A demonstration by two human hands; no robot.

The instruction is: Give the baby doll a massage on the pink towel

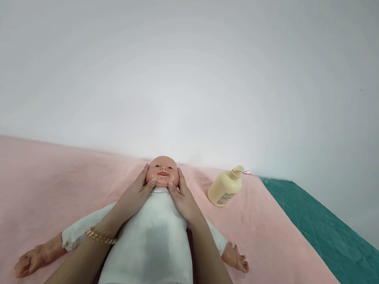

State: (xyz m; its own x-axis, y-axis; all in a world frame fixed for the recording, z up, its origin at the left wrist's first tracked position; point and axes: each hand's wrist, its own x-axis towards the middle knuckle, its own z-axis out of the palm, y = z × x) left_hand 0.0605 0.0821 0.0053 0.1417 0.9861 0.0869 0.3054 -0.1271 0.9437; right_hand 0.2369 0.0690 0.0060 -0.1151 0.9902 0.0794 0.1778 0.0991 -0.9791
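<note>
A baby doll with a white cloth body lies on its back, its hard plastic head at the far end. My left hand cups one side of that head, the thumb resting near the mouth and the fingers along the cheek. On the opposite side my right hand presses in the same way, thumb at the chin. Both palms touch the head, and the fingertips partly disappear behind it. The doll's arms stretch out to either side beneath my forearms. A greyish patch marks the front of its body.
To the right of the head stands a pale yellow pump bottle with dark print. Pink cloth lies under everything, and a green surface shows at its right. A plain white wall rises behind the head.
</note>
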